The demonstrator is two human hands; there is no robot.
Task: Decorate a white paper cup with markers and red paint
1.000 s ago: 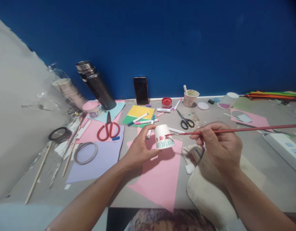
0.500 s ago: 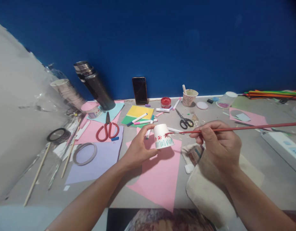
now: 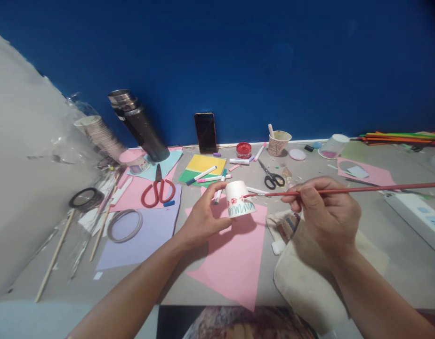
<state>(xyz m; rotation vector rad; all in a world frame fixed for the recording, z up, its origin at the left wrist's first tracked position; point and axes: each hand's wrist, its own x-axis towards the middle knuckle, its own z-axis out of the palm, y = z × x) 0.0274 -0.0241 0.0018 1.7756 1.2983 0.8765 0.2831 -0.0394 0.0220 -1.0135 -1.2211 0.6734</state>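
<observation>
My left hand [image 3: 207, 214] grips a white paper cup [image 3: 237, 192] from its left side, bottom end up, over a pink paper sheet [image 3: 235, 259]. Green zigzag strokes run round the cup's lower band, with small red marks above them. A thin red paintbrush [image 3: 373, 188] is pinched in my right hand [image 3: 325, 212], its bristle tip at the red marks on the cup's right side. Behind the cup lie several markers [image 3: 213, 179] and an open jar of red paint [image 3: 243, 150].
Red-handled scissors [image 3: 158, 190], a tape roll [image 3: 124, 226] and a dark flask [image 3: 141, 127] are on the left. Black scissors [image 3: 272, 178], a speckled cup [image 3: 279, 143] and a phone [image 3: 205, 133] stand or lie farther back. A beige cloth [image 3: 305, 282] and a power strip [image 3: 415, 219] are on the right.
My right hand has shifted slightly to the right with the paintbrush. The cup has turned or tilted a little in my left hand, which otherwise stays in place.
</observation>
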